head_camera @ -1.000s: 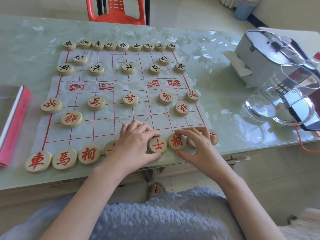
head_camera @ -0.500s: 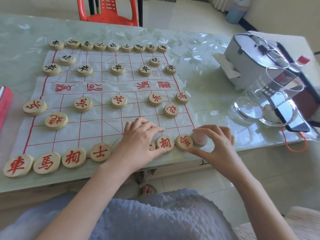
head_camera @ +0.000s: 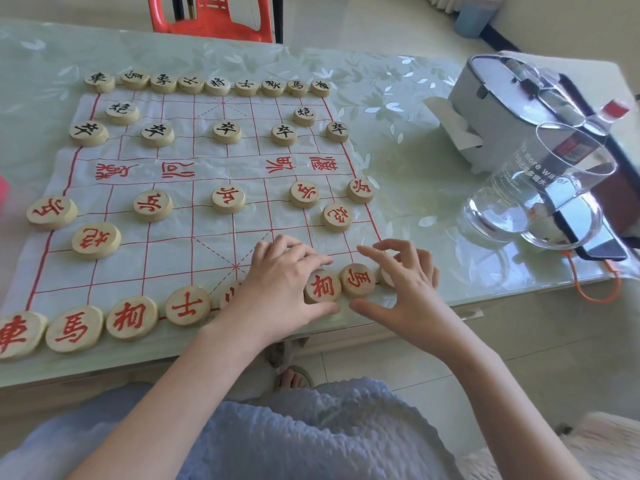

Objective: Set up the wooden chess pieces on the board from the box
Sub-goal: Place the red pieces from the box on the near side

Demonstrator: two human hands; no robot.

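Note:
A white cloth board (head_camera: 207, 251) with red lines lies on the table. Black-lettered wooden pieces (head_camera: 218, 86) fill the far side. Red soldiers and cannons stand mid-board. The near row holds red pieces: chariot (head_camera: 17, 336), horse (head_camera: 74, 329), elephant (head_camera: 131, 318), advisor (head_camera: 188, 305). My left hand (head_camera: 280, 289) rests over the row's middle, hiding pieces there, its fingertips and thumb beside a second elephant (head_camera: 322, 287). My right hand (head_camera: 401, 282) arches over a second horse (head_camera: 358, 280), thumb and index spread, other fingers bent onto the mostly hidden corner piece (head_camera: 386, 278).
A clear glass jug (head_camera: 540, 188), a grey lidded container (head_camera: 502, 98), a red-capped bottle (head_camera: 613, 110) and a phone (head_camera: 602, 251) with an orange cable (head_camera: 588, 296) crowd the table's right side. A red chair (head_camera: 211, 15) stands behind. The near row sits close to the table edge.
The near-row pieces on the right have been shifted and spaced along the row. My right hand let go of its pinch on the corner piece and opened over the horse. My left hand stayed put.

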